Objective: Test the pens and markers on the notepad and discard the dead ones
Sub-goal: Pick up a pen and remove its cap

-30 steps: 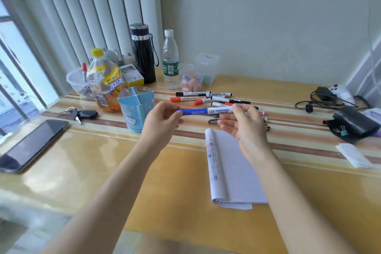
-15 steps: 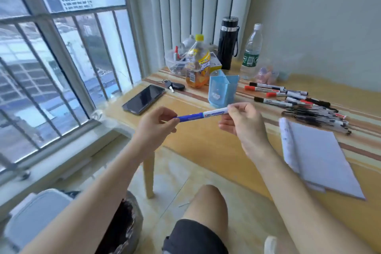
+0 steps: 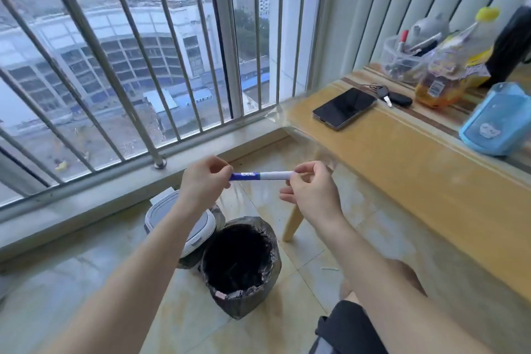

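On my feed both hands are up in the middle of the view, with one marker [image 3: 261, 175] held level between them. The left hand [image 3: 205, 181] has its fingers curled round the blue end. The right hand [image 3: 311, 195] pinches the white end between thumb and forefinger, and its other fingers hang loosely below. The marker is in the air, away from the desk [image 3: 402, 169], and in this view it sits above the floor [image 3: 86, 282] by the window sill.

Below the hands a bin [image 3: 241, 261] lined with a black bag stands on the tiles with its mouth open. I cannot make out what is inside it. A second bin [image 3: 178, 221] with a white lid stands touching it on the window side, partly hidden by my left forearm.

The desk runs along the right of the view, with one of its wooden legs near the right wrist. A dark phone [image 3: 344, 108] lies flat near the desk's corner, and a set of keys [image 3: 393, 98] lies just beside it. Further along, a blue pen holder [image 3: 500, 121] stands at the frame edge. Behind it are a juice bottle [image 3: 454, 66] with a yellow cap and a clear tub [image 3: 402, 60] holding a few pens, both blurred. The notepad is out of view.

A knee in dark shorts [image 3: 344, 327] shows at the bottom right. Metal railings [image 3: 161, 66] cover the window, and buildings show far below.
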